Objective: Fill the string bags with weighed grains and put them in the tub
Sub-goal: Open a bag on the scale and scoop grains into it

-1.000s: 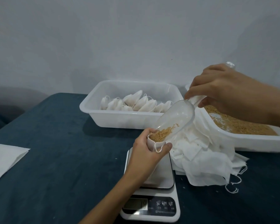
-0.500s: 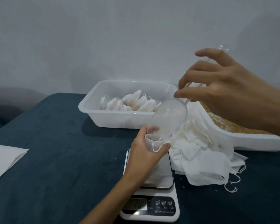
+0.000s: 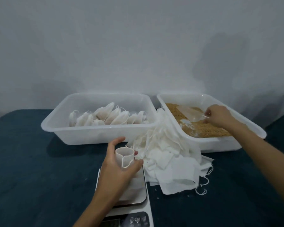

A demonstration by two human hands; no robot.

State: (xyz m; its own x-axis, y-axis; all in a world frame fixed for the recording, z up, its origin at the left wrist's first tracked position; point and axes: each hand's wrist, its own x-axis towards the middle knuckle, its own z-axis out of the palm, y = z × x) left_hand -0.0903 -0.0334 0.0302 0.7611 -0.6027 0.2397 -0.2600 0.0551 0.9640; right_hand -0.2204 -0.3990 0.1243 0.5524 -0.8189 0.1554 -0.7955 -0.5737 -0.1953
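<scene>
— Head view: where's the bag?

— Lower centre. The left hand [image 3: 120,167] curls round the string bag [image 3: 125,157], mouth up, above the scale [image 3: 134,192].

— And the scoop?

— Upper right — the right hand [image 3: 220,116] pinches the clear scoop [image 3: 191,113] by its handle, lying on the grain in the grain tub [image 3: 223,143], bowl pointing left. The filled-bag tub [image 3: 88,134] sits upper left, nearer the left hand.

A small white cloth string bag [image 3: 125,157] stands open-mouthed in the left hand [image 3: 120,169], over the scale. Past the grip, the white plastic tub [image 3: 98,133] holds filled bags [image 3: 108,117]. Brown grains [image 3: 203,128] lie under the right hand [image 3: 220,116].
</scene>
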